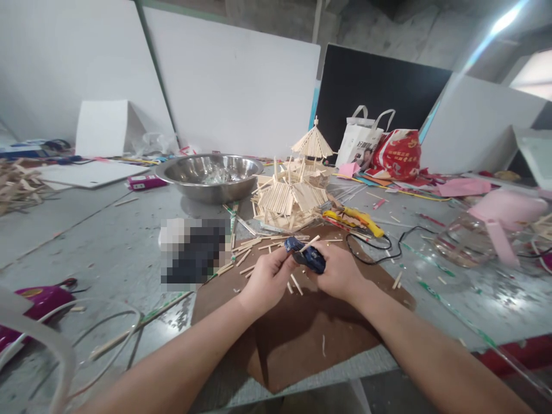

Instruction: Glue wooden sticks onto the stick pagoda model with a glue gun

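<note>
Both of my hands meet over a brown board at the middle of the view. My right hand (340,270) is wrapped around a dark blue hand tool (314,260), which looks like a small cutter, its exact kind partly hidden by the fingers. With thumb and fingertips pinched, my left hand (269,280) meets the tool's near end and the lower end of a thin wooden stick (309,244) that slants up across the tool. Loose sticks (244,257) lie scattered just beyond. Behind them stands a pavilion-like model (293,198) built of such sticks, with a pointed roof (314,142) at its back.
The brown board (302,351) lies under my hands. A steel bowl (207,192) stands back left, a yellow-handled tool (357,221) and black cord right. Further right is a glass jug with a pink lid (461,241). A purple object (43,305) and white cable occupy the left.
</note>
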`<state>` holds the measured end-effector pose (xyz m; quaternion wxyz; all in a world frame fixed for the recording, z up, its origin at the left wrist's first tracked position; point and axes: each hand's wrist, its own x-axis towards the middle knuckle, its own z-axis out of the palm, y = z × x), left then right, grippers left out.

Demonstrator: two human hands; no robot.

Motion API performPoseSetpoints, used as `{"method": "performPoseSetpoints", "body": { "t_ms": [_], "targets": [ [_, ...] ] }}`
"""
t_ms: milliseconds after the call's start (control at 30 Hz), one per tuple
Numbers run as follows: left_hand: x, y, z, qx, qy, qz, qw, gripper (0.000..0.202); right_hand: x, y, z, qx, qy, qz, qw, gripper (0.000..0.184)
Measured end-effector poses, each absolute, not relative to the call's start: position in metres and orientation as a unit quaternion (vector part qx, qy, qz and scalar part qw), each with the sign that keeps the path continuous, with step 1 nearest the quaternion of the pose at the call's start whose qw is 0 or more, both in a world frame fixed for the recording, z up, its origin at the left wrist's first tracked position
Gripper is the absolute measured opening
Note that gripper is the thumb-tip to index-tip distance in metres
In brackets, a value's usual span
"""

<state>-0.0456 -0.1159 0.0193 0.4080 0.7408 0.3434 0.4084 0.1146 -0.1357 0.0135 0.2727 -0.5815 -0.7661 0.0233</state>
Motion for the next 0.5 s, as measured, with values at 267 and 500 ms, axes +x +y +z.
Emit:
{"method": "performPoseSetpoints", "body": {
  "t_ms": [267, 500],
  "targets": [
    [-0.0444, -0.1154, 0.0152, 0.752, 0.346, 0.408, 0.385, 0.024, 0.1149, -0.1349, 0.0107, -0.599, -0.757, 0.024, 0.258, 0.035],
    [-0.0429, -0.1162, 0.0133, 0.774, 0.350, 0.402, 0.342, 0.026, 0.1126, -0.1377, 0.0177, -0.623, -0.754, 0.019, 0.208, 0.031]
  ]
}}
